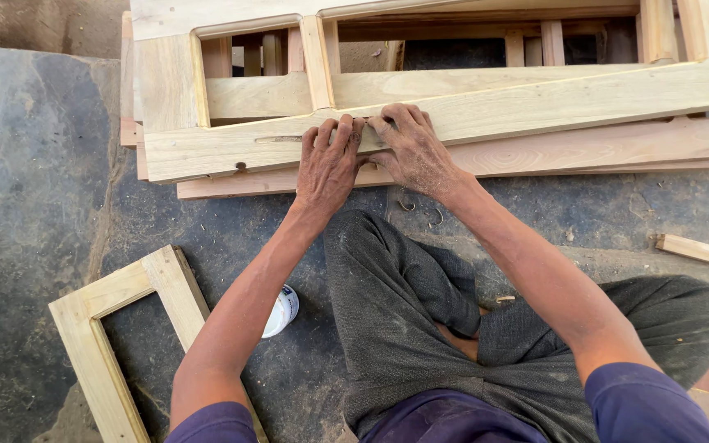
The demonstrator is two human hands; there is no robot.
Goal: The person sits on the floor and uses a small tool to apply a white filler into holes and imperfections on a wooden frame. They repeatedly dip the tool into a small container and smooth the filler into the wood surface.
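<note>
A large pale wooden frame point(535, 102) lies on the stone floor in front of me, its near rail running left to right. My left hand point(327, 166) rests palm down on that rail, fingers curled over its near edge. My right hand point(414, 149) presses on the same rail just beside it, fingertips almost touching the left ones. Both hands are dusty. Whether something small sits under the fingers is hidden. My crossed legs in grey trousers point(420, 320) fill the lower middle.
A smaller wooden frame point(116, 328) lies on the floor at lower left. A small white container point(282, 310) sits beside my left forearm. A loose wood strip point(703, 251) lies at the right. Thin planks point(617, 152) stick out under the large frame. Small metal hooks point(420, 209) lie on the floor.
</note>
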